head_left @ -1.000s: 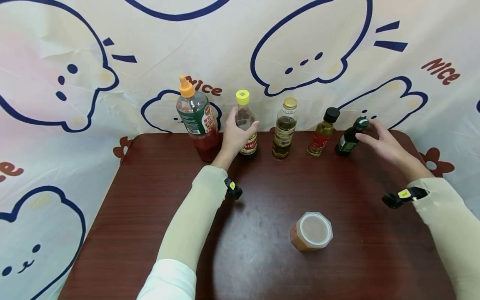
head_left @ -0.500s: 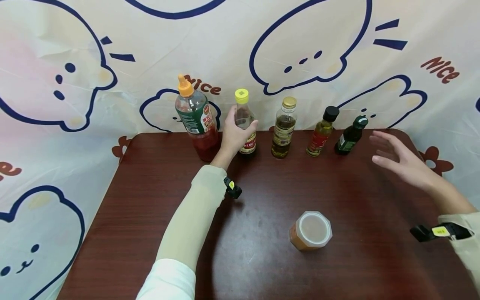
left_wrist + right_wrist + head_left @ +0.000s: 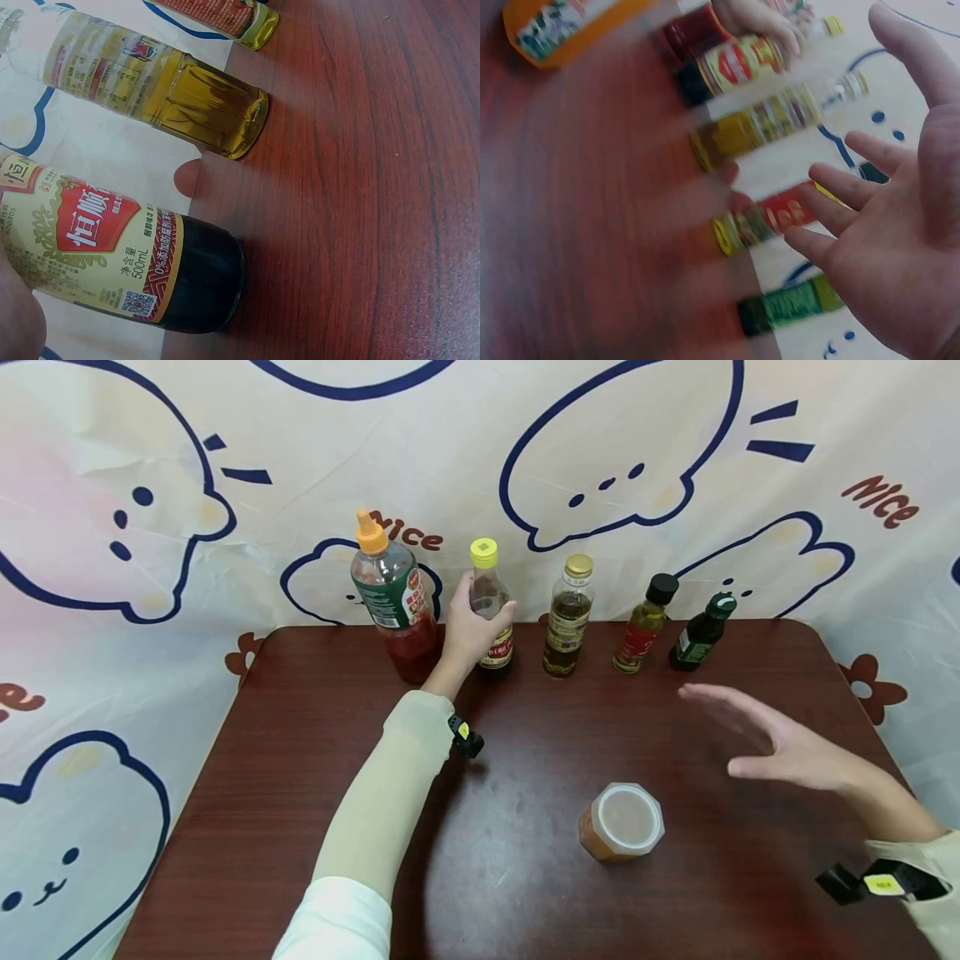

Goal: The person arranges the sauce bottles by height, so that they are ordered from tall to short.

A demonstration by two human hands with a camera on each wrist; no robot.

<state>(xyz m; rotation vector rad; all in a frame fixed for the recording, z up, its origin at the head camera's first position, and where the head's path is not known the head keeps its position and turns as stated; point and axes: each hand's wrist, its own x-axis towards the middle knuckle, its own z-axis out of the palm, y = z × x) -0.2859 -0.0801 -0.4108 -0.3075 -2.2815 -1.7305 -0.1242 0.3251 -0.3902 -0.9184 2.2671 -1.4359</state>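
Observation:
My left hand (image 3: 470, 631) grips a yellow-capped vinegar bottle (image 3: 501, 652) round its upper body; the bottle stands upright at the back of the table. In the left wrist view the dark liquid shows below the bottle's red and cream label (image 3: 97, 232). My right hand (image 3: 787, 739) hovers over the right side of the table, fingers spread, holding nothing. The right wrist view shows its open palm (image 3: 892, 247) before the bottles. An orange-brown jar (image 3: 622, 822) with a whitish translucent lid stands left of and nearer than that hand.
A sriracha-type sauce bottle (image 3: 397, 602) with an orange nozzle stands left of the vinegar. To its right stand a gold-capped oil bottle (image 3: 567, 622), a small black-capped bottle (image 3: 641, 631) and a dark green bottle (image 3: 699, 639). A patterned cloth (image 3: 450, 460) hangs behind the table (image 3: 315, 718).
My right hand has let go of the dark green bottle, drawn back to the right, then come forward of the row toward the jar. The left hand has stayed on the vinegar bottle.

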